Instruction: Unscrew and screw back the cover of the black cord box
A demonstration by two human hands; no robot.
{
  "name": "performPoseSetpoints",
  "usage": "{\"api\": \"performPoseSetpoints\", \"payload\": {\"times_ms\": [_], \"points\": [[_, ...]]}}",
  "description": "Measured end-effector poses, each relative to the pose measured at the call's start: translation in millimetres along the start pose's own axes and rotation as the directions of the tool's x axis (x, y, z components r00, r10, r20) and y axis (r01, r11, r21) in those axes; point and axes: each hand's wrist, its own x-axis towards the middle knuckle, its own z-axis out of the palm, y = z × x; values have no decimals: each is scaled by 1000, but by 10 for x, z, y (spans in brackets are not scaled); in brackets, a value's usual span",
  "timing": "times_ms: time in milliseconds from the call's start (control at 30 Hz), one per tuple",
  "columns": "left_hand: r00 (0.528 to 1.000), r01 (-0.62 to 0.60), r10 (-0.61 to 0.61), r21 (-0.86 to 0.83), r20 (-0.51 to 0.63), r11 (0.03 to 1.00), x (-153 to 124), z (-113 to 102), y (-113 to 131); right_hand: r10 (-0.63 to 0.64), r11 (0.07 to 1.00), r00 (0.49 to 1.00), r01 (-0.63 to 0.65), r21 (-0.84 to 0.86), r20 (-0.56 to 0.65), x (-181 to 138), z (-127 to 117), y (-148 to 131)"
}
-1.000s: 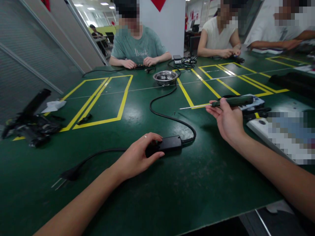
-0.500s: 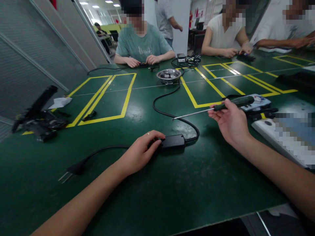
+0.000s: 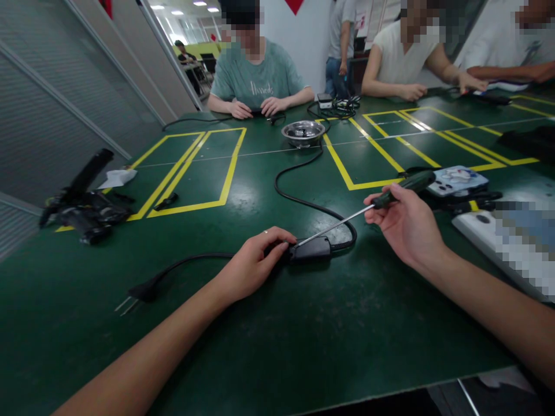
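Observation:
My left hand [image 3: 255, 263] is closed on the left end of a small black power adapter box [image 3: 313, 248], which lies flat on the green table. My right hand [image 3: 405, 222] grips a screwdriver [image 3: 405, 190] by its dark green handle. Its long metal shaft slants down to the left, and the tip is at the top of the box beside my left fingertips; whether it sits in a screw I cannot tell. From the left side of the box a black cord runs to a two-pin plug [image 3: 145, 290]. Another cord [image 3: 299, 199] curves away from its right end.
A steel bowl [image 3: 303, 133] with small dark items stands mid-table. At right lie a phone [image 3: 459, 180] and a white device [image 3: 498, 248]. Black gear [image 3: 89, 214] lies at left. Yellow tape [image 3: 225, 179] marks the table [image 3: 260, 352]. Several people are across it.
My right hand has tilted the screwdriver, bringing its tip down from above the cord to the box. My left hand stays on the box. The view has shifted slightly.

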Motion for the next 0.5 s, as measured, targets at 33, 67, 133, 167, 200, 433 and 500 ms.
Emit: {"api": "performPoseSetpoints", "payload": {"times_ms": [33, 67, 133, 167, 200, 433, 500], "points": [[1000, 0, 0, -1, 1, 1000, -1, -1, -1, -1, 1000, 1000, 1, 1, 6, -6, 3, 6], [1000, -3, 3, -1, 1, 1000, -2, -2, 0, -1, 1000, 1000, 1, 2, 12, -10, 4, 13], [1000, -10, 10, -3, 0, 1000, -4, -3, 2, -2, 1000, 1000, 2, 4, 20, -13, 1, 26], [1000, -16, 16, -6, -2, 1000, -5, -3, 3, -2, 1000, 1000, 1, 3, 25, -12, -2, 31], [1000, -20, 20, -8, -2, 1000, -5, -3, 4, 0, 1000, 1000, 0, 1, 29, -11, -4, 35], [1000, -27, 27, -36, 3, 999, 1, -2, -16, 11, 999, 999, -12, 30, 41, -21, 13, 27], [999, -41, 42, -60, 10, 997, 3, -7, -24, 16, 999, 999, -18, 33, 43, -28, 21, 19]]}}
